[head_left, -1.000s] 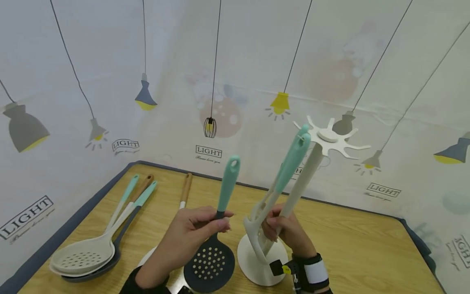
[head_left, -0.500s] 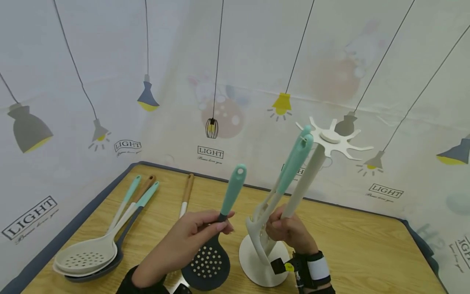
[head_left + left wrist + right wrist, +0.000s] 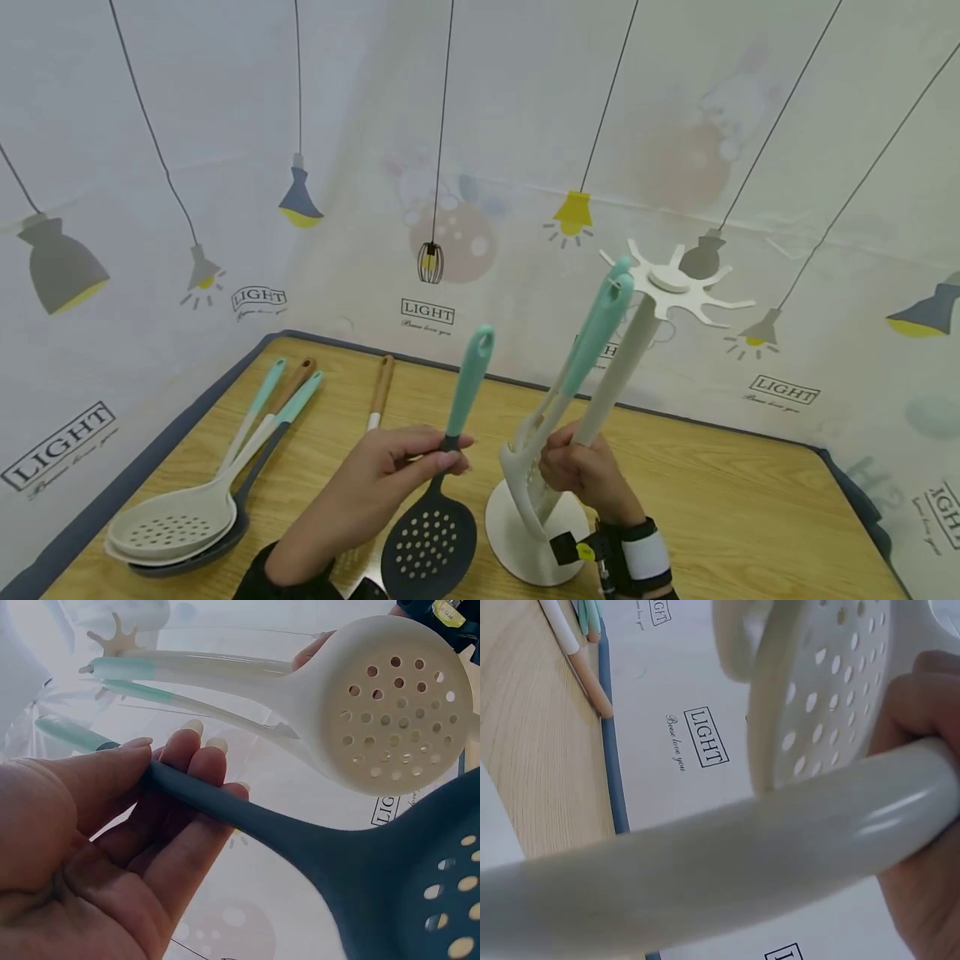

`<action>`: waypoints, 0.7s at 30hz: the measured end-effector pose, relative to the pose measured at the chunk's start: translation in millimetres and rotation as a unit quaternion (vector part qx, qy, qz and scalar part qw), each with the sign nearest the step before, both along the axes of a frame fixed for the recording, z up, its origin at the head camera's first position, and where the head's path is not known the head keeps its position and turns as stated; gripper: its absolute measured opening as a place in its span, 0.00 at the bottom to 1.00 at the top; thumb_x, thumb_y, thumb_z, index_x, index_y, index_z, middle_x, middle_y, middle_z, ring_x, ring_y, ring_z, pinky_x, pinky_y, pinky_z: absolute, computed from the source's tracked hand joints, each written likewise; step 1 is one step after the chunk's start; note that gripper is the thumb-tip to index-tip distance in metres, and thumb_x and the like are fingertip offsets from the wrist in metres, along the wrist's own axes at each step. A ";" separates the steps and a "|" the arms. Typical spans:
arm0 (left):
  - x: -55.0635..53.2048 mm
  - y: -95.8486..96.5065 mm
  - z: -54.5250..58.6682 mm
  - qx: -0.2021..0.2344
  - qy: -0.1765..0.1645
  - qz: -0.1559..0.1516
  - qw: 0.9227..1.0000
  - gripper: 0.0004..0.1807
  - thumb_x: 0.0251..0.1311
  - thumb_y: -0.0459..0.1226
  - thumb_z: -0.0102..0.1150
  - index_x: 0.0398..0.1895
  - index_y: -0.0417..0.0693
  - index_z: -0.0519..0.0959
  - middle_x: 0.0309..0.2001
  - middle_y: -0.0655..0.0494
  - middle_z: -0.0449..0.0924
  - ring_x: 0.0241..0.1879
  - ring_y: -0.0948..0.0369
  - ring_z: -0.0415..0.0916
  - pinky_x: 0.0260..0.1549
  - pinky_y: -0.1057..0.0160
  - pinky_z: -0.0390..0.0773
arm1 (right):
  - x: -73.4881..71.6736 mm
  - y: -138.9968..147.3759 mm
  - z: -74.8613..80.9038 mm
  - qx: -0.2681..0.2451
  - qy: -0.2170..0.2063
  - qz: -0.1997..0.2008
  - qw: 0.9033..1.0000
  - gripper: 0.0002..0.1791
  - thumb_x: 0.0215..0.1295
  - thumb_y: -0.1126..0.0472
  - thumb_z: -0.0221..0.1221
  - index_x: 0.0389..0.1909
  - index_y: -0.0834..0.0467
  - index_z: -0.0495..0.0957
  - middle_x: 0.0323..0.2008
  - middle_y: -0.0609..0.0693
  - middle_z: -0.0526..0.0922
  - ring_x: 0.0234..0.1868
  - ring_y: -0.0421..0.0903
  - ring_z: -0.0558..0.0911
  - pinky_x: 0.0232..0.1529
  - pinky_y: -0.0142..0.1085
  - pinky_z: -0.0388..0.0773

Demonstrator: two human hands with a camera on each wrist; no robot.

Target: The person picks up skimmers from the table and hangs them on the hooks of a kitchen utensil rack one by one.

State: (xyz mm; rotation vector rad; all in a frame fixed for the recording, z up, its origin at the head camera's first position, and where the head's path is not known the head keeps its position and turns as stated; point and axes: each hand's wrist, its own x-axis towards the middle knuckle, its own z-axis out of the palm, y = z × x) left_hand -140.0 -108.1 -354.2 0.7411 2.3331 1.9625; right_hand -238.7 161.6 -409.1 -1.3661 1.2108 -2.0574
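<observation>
My left hand (image 3: 360,492) pinches the dark neck of a skimmer (image 3: 429,546), just below its mint handle, between thumb and fingers. The perforated head hangs downward, close to the tabletop. My right hand (image 3: 592,475) grips the pole of a white utensil stand (image 3: 626,354), which leans to the right in the head view. Its top has several hooks, and its round base (image 3: 517,562) is lower down. Two white utensils with mint handles hang on the stand's left side. The nearer is a perforated skimmer (image 3: 412,649); the head of the other is mostly hidden.
Stacked at the table's left are a white perforated skimmer (image 3: 168,521) and other utensils with mint or brown handles. One brown-handled utensil (image 3: 381,392) lies behind my left hand, mostly hidden. A printed cloth wall (image 3: 510,108) rises behind the wooden table (image 3: 750,500).
The dark skimmer tilts slightly, its handle going right and then partly back, while its head swings left and then right. My right hand keeps its grip on the stand.
</observation>
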 end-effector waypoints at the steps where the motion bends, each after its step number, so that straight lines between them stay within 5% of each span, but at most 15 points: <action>1: 0.2 -0.2 0.0 0.001 -0.001 0.000 1.000 0.17 0.67 0.45 0.52 0.47 0.44 0.83 0.48 0.54 0.82 0.46 0.61 0.82 0.46 0.62 0.77 | 0.6 -0.9 0.3 0.001 0.001 -0.007 1.000 0.19 0.54 0.84 0.29 0.18 0.58 0.58 0.13 0.49 0.54 0.12 0.44 0.53 0.11 0.35 0.50; 16: 1.7 -5.2 2.1 -0.002 -0.027 0.028 0.999 0.18 0.63 0.48 0.58 0.49 0.49 0.83 0.48 0.55 0.82 0.46 0.61 0.82 0.43 0.63 0.78 | 19.9 -10.6 22.7 0.016 0.023 -0.114 0.993 0.21 0.55 0.84 0.32 0.15 0.56 0.56 0.11 0.50 0.52 0.10 0.45 0.51 0.09 0.33 0.50; 21: 2.3 -5.5 2.2 0.008 -0.022 0.034 0.999 0.20 0.62 0.47 0.58 0.51 0.45 0.82 0.49 0.54 0.82 0.46 0.61 0.82 0.44 0.63 0.78 | 27.4 -15.4 26.7 0.019 0.053 -0.176 0.983 0.20 0.58 0.83 0.36 0.15 0.57 0.57 0.11 0.52 0.53 0.10 0.46 0.53 0.08 0.33 0.52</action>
